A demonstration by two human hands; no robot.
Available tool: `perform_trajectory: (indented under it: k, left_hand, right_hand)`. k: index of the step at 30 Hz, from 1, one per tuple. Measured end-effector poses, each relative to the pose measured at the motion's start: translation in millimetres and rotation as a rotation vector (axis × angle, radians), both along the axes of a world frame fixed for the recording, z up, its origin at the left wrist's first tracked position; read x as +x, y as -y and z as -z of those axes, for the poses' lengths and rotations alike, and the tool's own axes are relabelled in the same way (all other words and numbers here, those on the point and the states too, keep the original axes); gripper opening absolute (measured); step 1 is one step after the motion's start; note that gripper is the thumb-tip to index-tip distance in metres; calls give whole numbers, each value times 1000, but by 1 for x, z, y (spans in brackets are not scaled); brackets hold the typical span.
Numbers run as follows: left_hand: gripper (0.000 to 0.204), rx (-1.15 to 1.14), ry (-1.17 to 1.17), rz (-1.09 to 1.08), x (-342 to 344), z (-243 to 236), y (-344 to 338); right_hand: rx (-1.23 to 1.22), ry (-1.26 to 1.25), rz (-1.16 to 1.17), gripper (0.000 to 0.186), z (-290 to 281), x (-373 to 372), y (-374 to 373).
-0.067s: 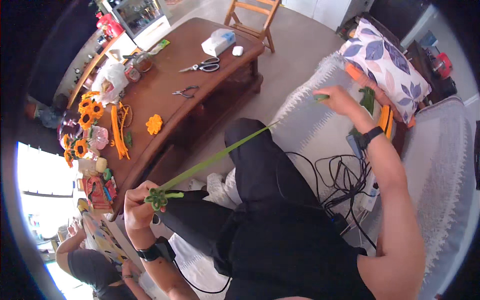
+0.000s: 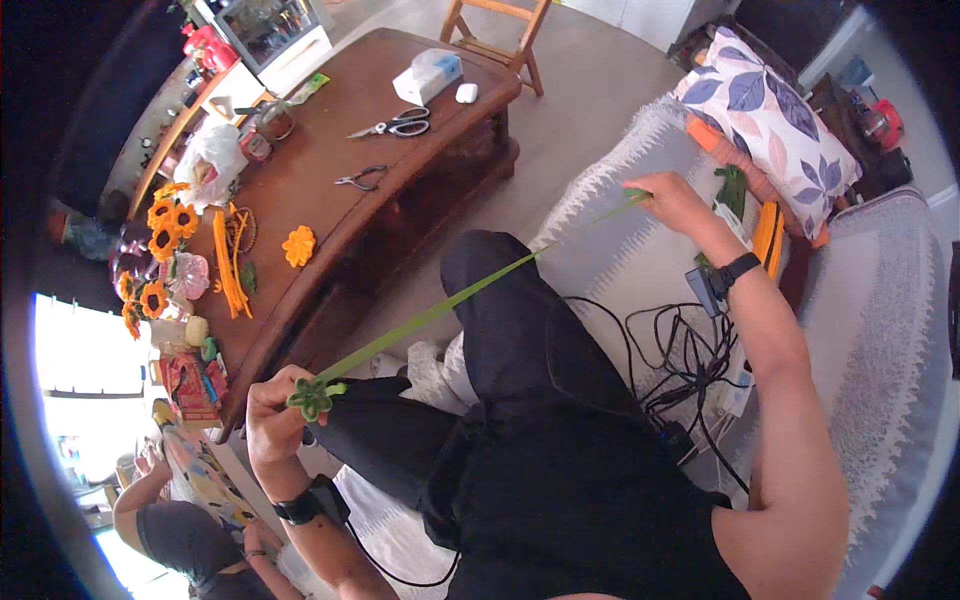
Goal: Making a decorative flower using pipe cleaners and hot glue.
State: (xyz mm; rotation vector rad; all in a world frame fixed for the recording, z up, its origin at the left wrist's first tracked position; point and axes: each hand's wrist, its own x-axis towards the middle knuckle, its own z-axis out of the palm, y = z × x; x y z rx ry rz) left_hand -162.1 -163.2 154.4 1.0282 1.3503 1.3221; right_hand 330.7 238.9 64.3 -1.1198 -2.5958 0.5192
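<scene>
My left hand is closed on a green fuzzy pipe-cleaner piece bent into several small loops, with a short end sticking out beside them. From there a flat strip of green floral tape runs taut across my lap, up and to the right. My right hand pinches its far end between thumb and fingers, above the covered seat. How the tape is fixed at the left hand is hidden by the loops and fingers.
The brown table holds scissors, pliers, a yellow crocheted-looking flower, yellow stems and sunflowers. Black cables lie tangled beside my right thigh. Another person is at the lower left.
The whole view has shifted slightly, so the table sits a little higher and further left. Both hands keep their hold, and the tape remains stretched.
</scene>
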Motion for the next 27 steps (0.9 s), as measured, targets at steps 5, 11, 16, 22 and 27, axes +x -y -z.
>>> perform_trajectory:
  k: [5, 11, 16, 22, 27]
  left_hand:
    - [9, -66, -18, -16, 0, 16, 5]
    - [7, -96, -63, -13, 8, 17, 0]
    - [7, -180, -134, -3, 10, 15, 2]
    - [10, -165, -302, 65, 15, 10, 5]
    - [13, -128, -265, 80, 25, -1, 7]
  right_hand:
    - [173, 75, -121, 33, 32, 14, 20]
    - [141, 183, -60, 41, 60, 33, 41]
    - [-44, 164, -35, 54, 39, 34, 54]
    - [77, 199, -169, 56, 31, 41, 47]
    - [-130, 56, 62, 42, -14, 19, 29]
